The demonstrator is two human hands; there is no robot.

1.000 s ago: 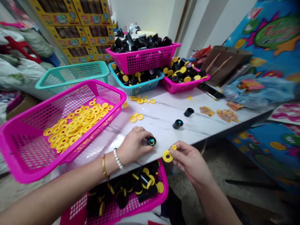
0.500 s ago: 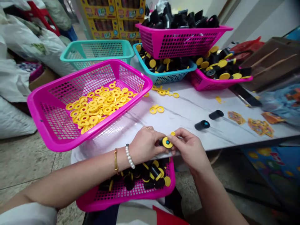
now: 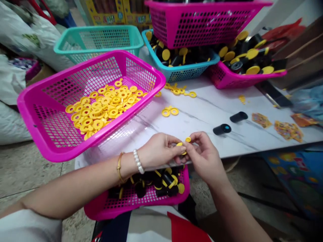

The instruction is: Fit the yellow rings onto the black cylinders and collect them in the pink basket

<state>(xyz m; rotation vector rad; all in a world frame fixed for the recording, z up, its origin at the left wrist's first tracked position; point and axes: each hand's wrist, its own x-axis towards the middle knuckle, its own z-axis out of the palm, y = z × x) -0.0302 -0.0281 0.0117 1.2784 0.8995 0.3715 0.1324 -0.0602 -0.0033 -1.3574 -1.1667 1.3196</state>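
Observation:
Just above the table's front edge, my left hand [image 3: 160, 149] is closed around a small black cylinder, now mostly hidden by my fingers. A yellow ring cap [image 3: 179, 144] shows at its end. My right hand [image 3: 205, 159] pinches this yellow cap with thumb and fingers, and the cap's small round lid [image 3: 188, 139] sticks up between my fingertips. Beyond my right hand, a black cylinder with a blue-green spot in its end [image 3: 222, 129] and another black cylinder [image 3: 238, 116] lie on the table.
A pink basket [image 3: 47, 146] of yellow ring caps stands at left. Below my forearms is another pink basket [image 3: 101, 211] with capped black cylinders. Behind are a teal basket [image 3: 98, 50], a blue basket [image 3: 186, 72] and stacked pink baskets. Loose yellow rings [image 3: 170, 111] lie mid-table.
The view has tipped downward and come closer. My hands have turned the cylinder, so its ringed end no longer faces me, and my fingers now cover more of it.

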